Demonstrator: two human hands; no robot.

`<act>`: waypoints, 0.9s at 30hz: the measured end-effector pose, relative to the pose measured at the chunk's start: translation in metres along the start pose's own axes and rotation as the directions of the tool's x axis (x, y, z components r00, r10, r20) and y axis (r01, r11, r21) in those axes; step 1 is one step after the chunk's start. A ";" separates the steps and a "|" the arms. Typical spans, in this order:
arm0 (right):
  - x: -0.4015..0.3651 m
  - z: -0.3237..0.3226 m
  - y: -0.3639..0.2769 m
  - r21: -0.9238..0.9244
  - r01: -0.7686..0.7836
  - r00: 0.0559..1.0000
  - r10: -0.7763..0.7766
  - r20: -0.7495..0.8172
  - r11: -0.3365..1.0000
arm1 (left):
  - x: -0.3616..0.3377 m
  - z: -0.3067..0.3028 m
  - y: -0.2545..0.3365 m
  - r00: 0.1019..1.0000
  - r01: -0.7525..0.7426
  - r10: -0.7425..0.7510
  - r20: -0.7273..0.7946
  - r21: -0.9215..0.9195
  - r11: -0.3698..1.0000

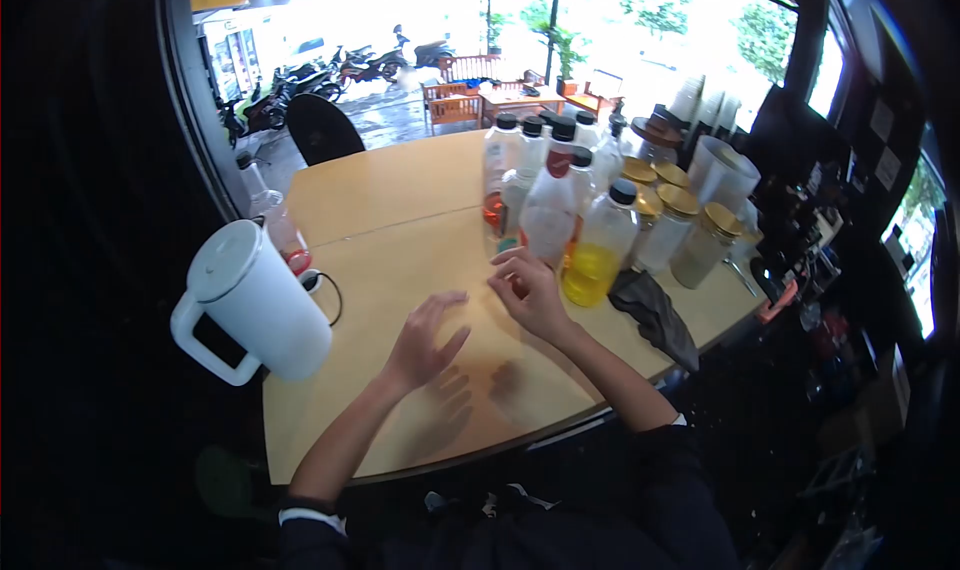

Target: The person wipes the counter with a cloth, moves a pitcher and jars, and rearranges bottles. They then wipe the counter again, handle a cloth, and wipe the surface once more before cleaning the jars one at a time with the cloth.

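Note:
My left hand (424,342) is held over the light wooden table (400,256), its fingers extended and the thumb apart, with nothing in it. To its right, my right hand (530,296) has loosely curled fingers with a gap to the thumb, and no object shows in its grasp. Those fingers are close in front of a clear bottle (549,215) with a dark cap and red neck, overlapping its lower part. Just right of the hand stands a bottle of yellow liquid (592,268) with a black cap. A dark cloth (655,315) lies beside it.
A large white lidded jug (265,305) stands at the left, with a clear bottle (283,232) behind it. Several gold-lidded jars (672,232) and more bottles (502,160) crowd the right side. A dark chair back (322,130) rises beyond the table's far edge.

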State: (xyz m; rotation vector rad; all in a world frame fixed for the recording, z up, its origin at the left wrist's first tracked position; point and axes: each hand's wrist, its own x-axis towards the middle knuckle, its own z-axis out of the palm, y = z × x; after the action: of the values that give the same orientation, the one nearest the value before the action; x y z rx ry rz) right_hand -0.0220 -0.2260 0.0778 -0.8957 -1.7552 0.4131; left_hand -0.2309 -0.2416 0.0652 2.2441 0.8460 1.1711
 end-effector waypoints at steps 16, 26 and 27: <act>-0.111 -0.058 0.039 -0.226 -0.100 0.969 0.043 -0.244 0.969 | 0.160 0.094 -0.096 0.947 0.290 -0.319 0.044 -0.550 0.783; -0.107 -0.053 0.035 -0.248 -0.168 0.986 0.167 -0.025 0.954 | 0.184 0.082 -0.098 0.904 0.420 -0.342 0.257 -0.379 0.825; -0.106 -0.053 0.033 -0.248 -0.168 0.986 0.168 -0.024 0.954 | 0.182 0.084 -0.098 0.904 0.421 -0.343 0.257 -0.381 0.824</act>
State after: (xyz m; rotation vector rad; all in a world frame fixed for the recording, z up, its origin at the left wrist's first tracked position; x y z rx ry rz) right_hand 0.0546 -0.2906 0.0058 -1.2308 -1.7601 0.3039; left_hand -0.1091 -0.0550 0.0586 1.6870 0.8238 0.8489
